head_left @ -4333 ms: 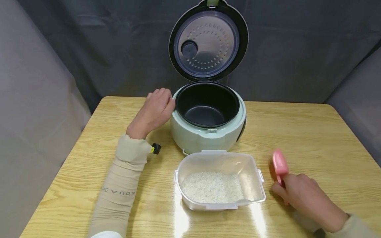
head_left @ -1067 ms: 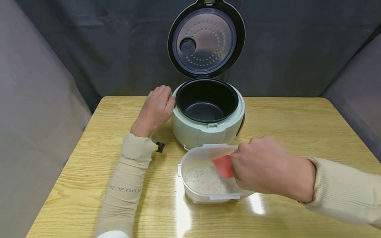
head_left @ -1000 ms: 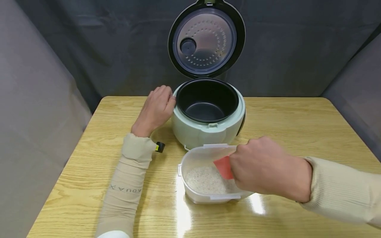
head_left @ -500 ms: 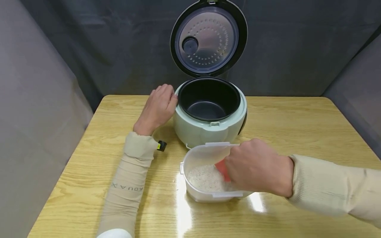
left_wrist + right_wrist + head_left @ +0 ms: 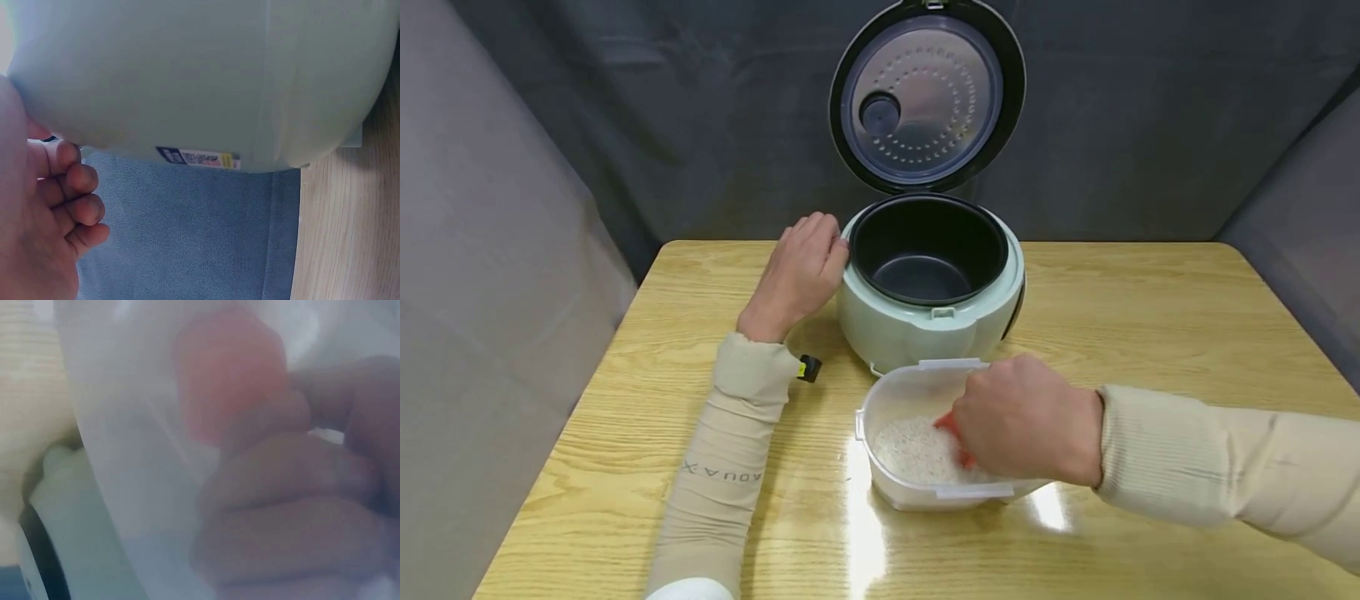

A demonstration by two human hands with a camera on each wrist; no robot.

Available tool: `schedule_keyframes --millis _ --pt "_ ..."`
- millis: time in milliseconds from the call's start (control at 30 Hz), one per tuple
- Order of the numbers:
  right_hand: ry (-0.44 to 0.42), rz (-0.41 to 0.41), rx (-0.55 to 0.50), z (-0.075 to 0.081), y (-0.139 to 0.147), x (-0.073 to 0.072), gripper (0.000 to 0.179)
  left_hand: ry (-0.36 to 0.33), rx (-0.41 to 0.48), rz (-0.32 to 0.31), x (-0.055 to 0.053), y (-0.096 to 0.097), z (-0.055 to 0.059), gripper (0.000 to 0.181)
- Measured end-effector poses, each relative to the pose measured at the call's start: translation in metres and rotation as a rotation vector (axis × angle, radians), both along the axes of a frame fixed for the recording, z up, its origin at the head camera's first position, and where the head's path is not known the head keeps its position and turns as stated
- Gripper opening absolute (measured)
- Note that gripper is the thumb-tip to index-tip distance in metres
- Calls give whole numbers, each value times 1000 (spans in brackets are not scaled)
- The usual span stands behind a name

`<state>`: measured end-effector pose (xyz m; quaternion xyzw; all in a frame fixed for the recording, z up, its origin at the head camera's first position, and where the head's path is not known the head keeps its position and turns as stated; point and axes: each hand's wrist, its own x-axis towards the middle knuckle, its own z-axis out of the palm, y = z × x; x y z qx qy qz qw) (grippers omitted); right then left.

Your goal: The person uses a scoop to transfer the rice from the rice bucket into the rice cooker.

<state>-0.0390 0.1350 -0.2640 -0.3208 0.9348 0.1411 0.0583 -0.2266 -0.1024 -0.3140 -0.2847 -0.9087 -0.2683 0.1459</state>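
In the head view, my right hand (image 5: pixel 1018 421) grips a red-pink scoop (image 5: pixel 953 429) inside a translucent plastic container (image 5: pixel 895 396). The scoop's front end is down in the white rice (image 5: pixel 913 450). Seen through the container wall in the right wrist view, the fingers (image 5: pixel 294 487) curl round the scoop (image 5: pixel 231 369). My left hand (image 5: pixel 799 271) holds the left rim of a pale green rice cooker (image 5: pixel 910 337). Its fingers (image 5: pixel 81 209) are curled in the left wrist view, with the upper ones against the cooker (image 5: pixel 187 81). The cooker's black inner pot (image 5: pixel 928 275) holds nothing.
Upright behind the pot stands the cooker's raised lid (image 5: pixel 925 100). The container sits close in front of the cooker on a wooden table (image 5: pixel 1172 333). Dark cloth (image 5: pixel 1150 125) hangs past the table's back edge, and grey cloth (image 5: pixel 512 292) lies beyond its left side.
My right hand has carried the scoop from the table's right side into the container. Over the last second it has pushed left and lower into the rice. The left hand stays at the cooker.
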Motion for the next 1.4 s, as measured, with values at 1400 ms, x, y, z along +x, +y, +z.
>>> schedule_keyframes --millis 1400 --pt "-407 -74 -215 -16 -3 -8 43 10 24 -17 -1 1 -1 25"
